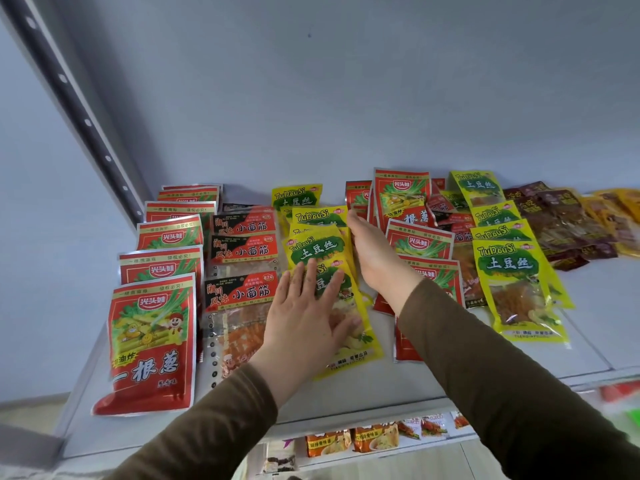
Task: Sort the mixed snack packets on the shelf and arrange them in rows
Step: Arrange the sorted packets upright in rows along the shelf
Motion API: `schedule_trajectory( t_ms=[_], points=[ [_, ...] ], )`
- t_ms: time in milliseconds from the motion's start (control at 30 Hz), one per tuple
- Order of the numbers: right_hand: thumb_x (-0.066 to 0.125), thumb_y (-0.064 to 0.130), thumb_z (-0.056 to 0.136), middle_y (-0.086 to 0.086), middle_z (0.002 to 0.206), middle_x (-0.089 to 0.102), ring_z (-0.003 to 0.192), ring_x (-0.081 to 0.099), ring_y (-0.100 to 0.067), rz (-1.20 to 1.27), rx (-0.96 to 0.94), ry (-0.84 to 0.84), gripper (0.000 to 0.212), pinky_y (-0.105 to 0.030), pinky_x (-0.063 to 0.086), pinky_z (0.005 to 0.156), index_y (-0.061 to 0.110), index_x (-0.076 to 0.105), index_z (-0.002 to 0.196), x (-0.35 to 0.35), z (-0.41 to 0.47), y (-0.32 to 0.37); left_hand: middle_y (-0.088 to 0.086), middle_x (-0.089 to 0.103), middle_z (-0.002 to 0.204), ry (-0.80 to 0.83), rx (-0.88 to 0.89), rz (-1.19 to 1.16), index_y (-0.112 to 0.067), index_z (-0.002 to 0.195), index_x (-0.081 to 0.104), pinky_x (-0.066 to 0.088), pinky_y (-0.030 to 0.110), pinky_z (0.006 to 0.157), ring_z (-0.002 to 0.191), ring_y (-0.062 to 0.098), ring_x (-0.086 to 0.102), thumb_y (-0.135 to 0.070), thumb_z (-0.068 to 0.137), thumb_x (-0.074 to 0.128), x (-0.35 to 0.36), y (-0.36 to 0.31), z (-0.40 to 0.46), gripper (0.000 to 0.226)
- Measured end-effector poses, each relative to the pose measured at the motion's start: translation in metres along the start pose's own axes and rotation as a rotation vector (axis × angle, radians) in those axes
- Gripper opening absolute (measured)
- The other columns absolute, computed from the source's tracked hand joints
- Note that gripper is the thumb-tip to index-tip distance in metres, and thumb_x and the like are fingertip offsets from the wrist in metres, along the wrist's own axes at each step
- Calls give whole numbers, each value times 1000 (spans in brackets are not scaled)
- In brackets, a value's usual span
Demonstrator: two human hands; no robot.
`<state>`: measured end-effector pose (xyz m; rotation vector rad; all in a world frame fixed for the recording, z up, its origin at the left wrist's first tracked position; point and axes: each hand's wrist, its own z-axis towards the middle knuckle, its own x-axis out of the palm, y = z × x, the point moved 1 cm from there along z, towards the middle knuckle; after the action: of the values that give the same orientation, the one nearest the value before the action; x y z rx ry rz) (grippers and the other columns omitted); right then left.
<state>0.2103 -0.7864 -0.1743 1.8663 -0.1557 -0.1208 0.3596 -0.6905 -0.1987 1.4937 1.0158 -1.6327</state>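
Red (152, 341), black-red (239, 292) & yellow packets (322, 251) lined up on the shelf (346, 393); right pile unsorted. Left hand (304, 320) flat on front yellow packet, right hand (374, 254) flat, squaring row.

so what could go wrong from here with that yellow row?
1. The left hand presses flat on the front yellow packet, which overlaps the ones behind; a push could fan the row out.
2. The right hand edges along the row beside the unsorted red packets and may drag them.
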Motion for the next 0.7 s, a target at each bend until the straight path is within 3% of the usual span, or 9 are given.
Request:
schedule_trajectory(
  t_ms=[67,167,333,433,533,700],
  points=[
    [38,55,105,4,165,29,151,27,-18,-81,-20,-6,61,-38,21,122,27,29,159,3,-2,4,14,-7,172,15,-5,9,-37,162,-9,-3,49,129,159,34,-5,-80,94,5,0,0,1,82],
    [34,55,106,7,168,19,153,20,-18,-139,-28,34,61,-39,21,117,31,23,160,6,-2,-1,14,5,172,4,-5,33,-35,163,-6,1,50,129,158,35,6,-82,89,-1,-1,0,0,87],
    [37,59,104,8,167,21,153,20,-19,-121,-6,77,61,-42,20,116,34,26,158,11,-4,-6,16,5,172,15,-4,50,-33,163,-5,1,52,129,158,36,5,-82,90,3,-3,4,3,88],
    [38,57,104,7,167,23,153,22,-18,-88,-16,59,61,-34,20,114,33,26,159,9,4,-6,14,6,172,31,13,61,-35,163,-5,1,52,128,158,35,5,-82,92,8,-4,6,4,86],
    [41,55,104,3,164,32,150,30,-22,-17,30,33,61,-48,23,123,29,31,158,9,19,-6,14,10,172,38,26,59,-37,163,-3,0,51,128,158,34,7,-83,93,13,-6,9,5,85],
    [48,39,105,-8,155,45,141,44,-29,104,95,-29,53,-51,31,119,18,41,153,17,47,4,14,13,171,34,46,47,-36,163,2,2,50,129,158,34,10,-82,92,18,-9,11,8,86]
  ],
)
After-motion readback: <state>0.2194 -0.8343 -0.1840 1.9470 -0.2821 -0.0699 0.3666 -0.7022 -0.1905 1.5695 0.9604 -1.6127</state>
